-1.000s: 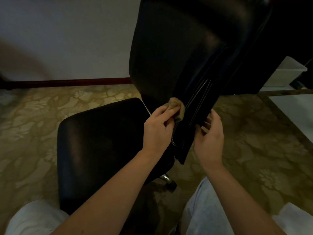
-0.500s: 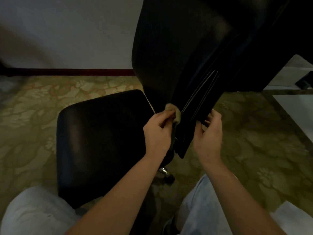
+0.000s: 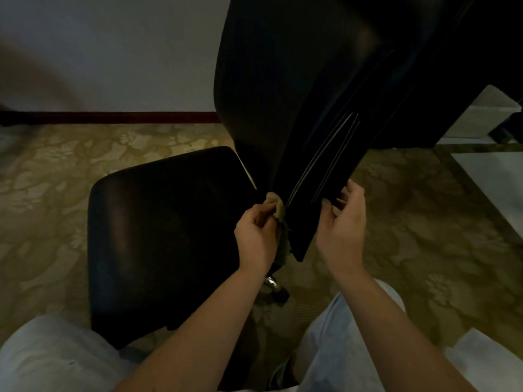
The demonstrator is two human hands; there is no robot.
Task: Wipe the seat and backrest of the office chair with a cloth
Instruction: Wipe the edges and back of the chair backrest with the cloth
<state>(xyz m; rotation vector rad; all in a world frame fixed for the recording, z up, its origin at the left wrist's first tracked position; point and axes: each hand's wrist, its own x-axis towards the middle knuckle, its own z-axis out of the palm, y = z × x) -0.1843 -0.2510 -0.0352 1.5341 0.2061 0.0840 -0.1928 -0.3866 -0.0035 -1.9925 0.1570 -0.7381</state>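
Note:
The black office chair is seen from its side: the glossy seat lies at centre left and the tall backrest rises at the upper right. My left hand is closed on a small tan cloth, pressing it against the bottom of the backrest's front face, just above the seat's rear. Part of the cloth hangs down behind my fingers. My right hand holds the lower rear edge of the backrest with its fingers curled around it.
Patterned beige carpet covers the floor. A white wall with a dark red skirting board runs behind. A chrome chair caster shows under the seat. A pale box stands at the right. My knees in light trousers fill the bottom.
My left hand has slid the cloth down the backrest's front toward its bottom edge. My right hand kept its hold on the rear edge. The view has tilted slightly.

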